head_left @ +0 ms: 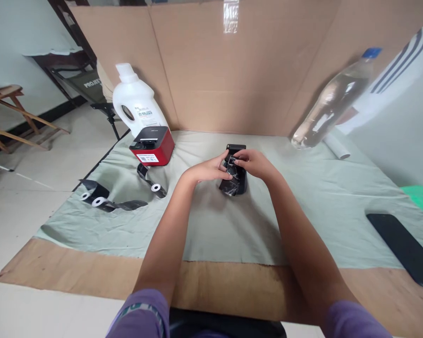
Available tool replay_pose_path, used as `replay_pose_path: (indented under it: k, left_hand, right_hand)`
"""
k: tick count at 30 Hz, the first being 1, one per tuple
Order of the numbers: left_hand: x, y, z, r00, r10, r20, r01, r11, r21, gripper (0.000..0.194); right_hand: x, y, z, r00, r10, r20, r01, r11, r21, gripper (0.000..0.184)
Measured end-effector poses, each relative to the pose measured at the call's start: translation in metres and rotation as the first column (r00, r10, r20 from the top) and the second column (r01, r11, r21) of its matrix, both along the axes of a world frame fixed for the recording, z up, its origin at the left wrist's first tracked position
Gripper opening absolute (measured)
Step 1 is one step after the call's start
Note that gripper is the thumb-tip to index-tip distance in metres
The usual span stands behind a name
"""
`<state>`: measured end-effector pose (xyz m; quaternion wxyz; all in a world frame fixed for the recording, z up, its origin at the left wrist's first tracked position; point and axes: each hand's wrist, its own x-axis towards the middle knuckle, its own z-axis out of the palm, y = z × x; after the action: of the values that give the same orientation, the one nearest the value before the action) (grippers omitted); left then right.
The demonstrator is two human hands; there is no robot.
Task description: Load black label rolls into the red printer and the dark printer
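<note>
A small black device (237, 148), apparently with its lid raised, sits on the cloth in front of me. A creased, glossy black strip (229, 185) hangs over its near side. From the left, my left hand (211, 169) rests against the device and the strip, its finger and thumb spread apart. On the other side, my right hand (252, 162) has its fingertips pinched together at the top of the strip, inside the device. The fingers partly hide the device's inside.
At left stand a red and black printer (157, 152) and a white detergent bottle (137, 101). Several black rolls (99, 203) with loose tails lie nearer. On the right are a clear bottle (334, 101), a white tube (337, 148) and a dark phone (402, 246). Cardboard (232, 80) walls the back.
</note>
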<state>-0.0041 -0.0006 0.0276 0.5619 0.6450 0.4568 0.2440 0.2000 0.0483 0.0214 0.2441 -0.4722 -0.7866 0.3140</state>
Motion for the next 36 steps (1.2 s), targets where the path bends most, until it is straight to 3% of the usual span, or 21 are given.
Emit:
replay_pose_path:
  k: [3, 7, 13, 17, 21, 25, 29, 32, 36]
  left_hand:
    - [0.003, -0.003, 0.004, 0.996, -0.03, -0.085, 0.029, 1.0, -0.008, 0.115]
    - [0.003, -0.003, 0.005, 0.961, -0.13, -0.244, 0.12, 0.991, -0.056, 0.117]
    - [-0.001, 0.0, -0.002, 0.97, -0.089, -0.224, 0.078, 0.995, -0.058, 0.12]
    - [-0.001, 0.001, -0.005, 0.975, -0.061, -0.213, 0.054, 0.998, -0.035, 0.112]
    - [0.0, 0.002, -0.005, 0.975, -0.089, -0.201, 0.087, 0.996, -0.022, 0.108]
    - [0.003, 0.002, -0.003, 0.965, -0.119, -0.232, 0.116, 0.993, -0.026, 0.096]
    - [0.006, 0.003, -0.003, 0.936, -0.215, -0.28, 0.205, 0.977, -0.062, 0.061]
    - [0.006, 0.002, -0.002, 0.92, -0.286, -0.267, 0.273, 0.958, -0.085, 0.044]
    - [0.007, -0.002, 0.003, 0.914, -0.309, -0.262, 0.299, 0.951, -0.079, 0.036]
  right_hand:
    - [-0.002, 0.004, -0.011, 0.988, -0.052, 0.143, 0.041, 0.996, 0.074, 0.024]
    - [-0.006, 0.005, -0.017, 0.962, -0.039, 0.271, -0.009, 0.985, 0.173, 0.025]
    - [-0.005, 0.015, -0.033, 0.979, 0.022, 0.2, -0.06, 0.98, 0.188, 0.027]
    - [-0.006, 0.02, -0.047, 0.971, -0.015, 0.238, -0.034, 0.979, 0.2, 0.026]
    - [-0.008, 0.017, -0.046, 0.956, -0.145, 0.257, 0.072, 0.959, 0.273, 0.016]
    - [-0.004, 0.021, -0.038, 0.951, -0.295, 0.088, 0.248, 0.904, 0.348, 0.045]
    - [0.006, 0.027, -0.033, 0.987, -0.16, 0.001, 0.156, 0.964, 0.216, 0.052]
    - [0.012, 0.025, -0.028, 0.992, -0.11, -0.058, 0.118, 0.98, 0.162, 0.037]
    - [0.013, 0.018, -0.021, 0.997, 0.04, 0.071, -0.051, 0.985, 0.165, 0.019]
